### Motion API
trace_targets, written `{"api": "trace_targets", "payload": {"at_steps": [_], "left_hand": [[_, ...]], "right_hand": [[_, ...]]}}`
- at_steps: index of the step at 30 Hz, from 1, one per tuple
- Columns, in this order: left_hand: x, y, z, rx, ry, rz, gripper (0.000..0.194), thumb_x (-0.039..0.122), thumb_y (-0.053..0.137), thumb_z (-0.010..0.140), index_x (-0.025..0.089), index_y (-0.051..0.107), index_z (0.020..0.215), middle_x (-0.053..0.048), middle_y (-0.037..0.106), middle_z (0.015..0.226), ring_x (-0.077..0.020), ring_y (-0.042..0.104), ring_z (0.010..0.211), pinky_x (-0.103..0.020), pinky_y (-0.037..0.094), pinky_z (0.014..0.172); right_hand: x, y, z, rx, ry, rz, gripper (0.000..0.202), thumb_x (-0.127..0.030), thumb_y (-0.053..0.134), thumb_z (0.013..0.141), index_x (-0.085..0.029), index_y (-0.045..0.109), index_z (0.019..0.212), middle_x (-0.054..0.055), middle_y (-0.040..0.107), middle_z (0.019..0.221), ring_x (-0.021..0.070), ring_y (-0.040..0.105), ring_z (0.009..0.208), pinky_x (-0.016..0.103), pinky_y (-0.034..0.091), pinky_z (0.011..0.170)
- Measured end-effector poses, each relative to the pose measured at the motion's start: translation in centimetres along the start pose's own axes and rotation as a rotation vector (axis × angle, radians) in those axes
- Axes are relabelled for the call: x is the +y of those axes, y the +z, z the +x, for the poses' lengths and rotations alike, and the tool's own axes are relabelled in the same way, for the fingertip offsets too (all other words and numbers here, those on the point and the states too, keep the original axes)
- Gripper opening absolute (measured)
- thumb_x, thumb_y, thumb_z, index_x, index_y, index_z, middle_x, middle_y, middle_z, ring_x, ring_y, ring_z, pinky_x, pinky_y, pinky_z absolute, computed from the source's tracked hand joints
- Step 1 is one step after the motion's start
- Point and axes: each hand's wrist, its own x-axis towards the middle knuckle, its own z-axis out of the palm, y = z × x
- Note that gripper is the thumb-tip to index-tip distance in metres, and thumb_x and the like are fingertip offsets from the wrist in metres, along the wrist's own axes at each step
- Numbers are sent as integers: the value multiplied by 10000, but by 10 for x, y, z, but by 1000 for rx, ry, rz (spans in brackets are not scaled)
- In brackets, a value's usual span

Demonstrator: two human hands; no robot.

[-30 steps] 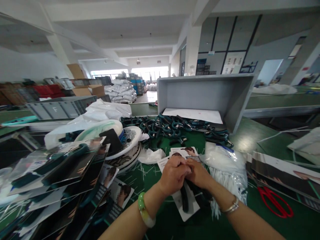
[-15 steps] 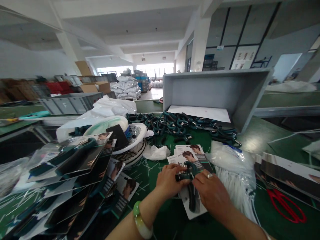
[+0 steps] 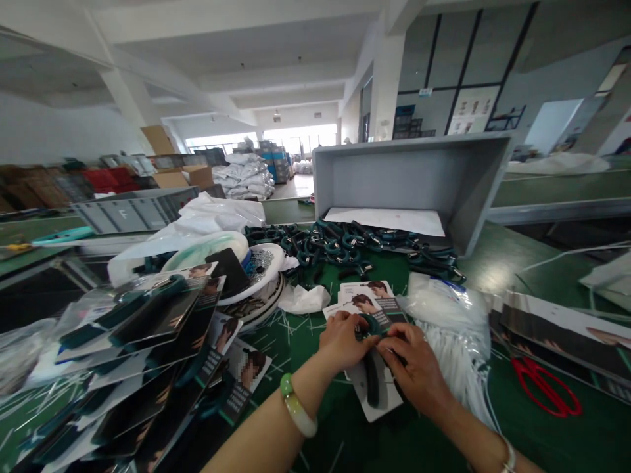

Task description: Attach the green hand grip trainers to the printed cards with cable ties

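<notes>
A black and dark green tool with a curved head lies on a printed cardboard card on the green table. My left hand is closed around the tool's head and presses it against the card. From the other side my right hand pinches close by the head; what its fingertips hold is too small to make out. Further cards with a picture of a person lie under and behind the tool. Beside my right hand is a clear bag of white plastic ties.
Red-handled scissors and stacked cards lie at right. Many like tools spill before a tipped grey bin. Carded tools are heaped at left, beside round trays. Loose ties litter the table.
My right hand has lifted its fingers from the tool's handle side into a pinch near the head. The left hand has shifted slightly around the head. The whole view has moved a little.
</notes>
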Motion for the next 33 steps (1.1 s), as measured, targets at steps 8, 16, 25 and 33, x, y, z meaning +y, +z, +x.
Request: {"api": "trace_targets", "payload": {"at_steps": [8, 16, 25, 33], "left_hand": [[10, 2, 4, -35, 6, 58, 303, 445, 558, 726, 251, 639, 943, -71, 552, 1112, -286, 479, 1042, -421, 398, 884], [-22, -20, -4, 91, -30, -369, 378, 489, 498, 776, 168, 607, 943, -64, 616, 950, -170, 562, 816, -308, 445, 777], [-50, 8, -83, -53, -242, -1127, 479, 470, 743, 568, 130, 612, 878, -45, 647, 796, -99, 560, 638, -229, 447, 625], [-26, 30, -57, 271, 20, -687, 99, 260, 614, 740, 190, 681, 762, -22, 680, 757, -149, 606, 704, -255, 476, 666]], "right_hand": [[-4, -12, 8, -189, -182, -2, 218, -138, 402, 821, -187, 583, 710, 60, 554, 804, 177, 506, 795, 311, 426, 698], [-3, -37, -15, -296, -165, -354, 119, -201, 530, 768, -199, 591, 870, 83, 574, 878, 227, 561, 797, 342, 470, 654], [-28, -35, -22, -318, -378, -433, 249, -2, 466, 702, -199, 596, 781, 56, 603, 765, 194, 558, 660, 291, 419, 543], [-26, -9, 0, -167, -112, -23, 155, -260, 466, 859, -203, 609, 875, 55, 670, 809, 178, 615, 747, 297, 472, 679]]}}
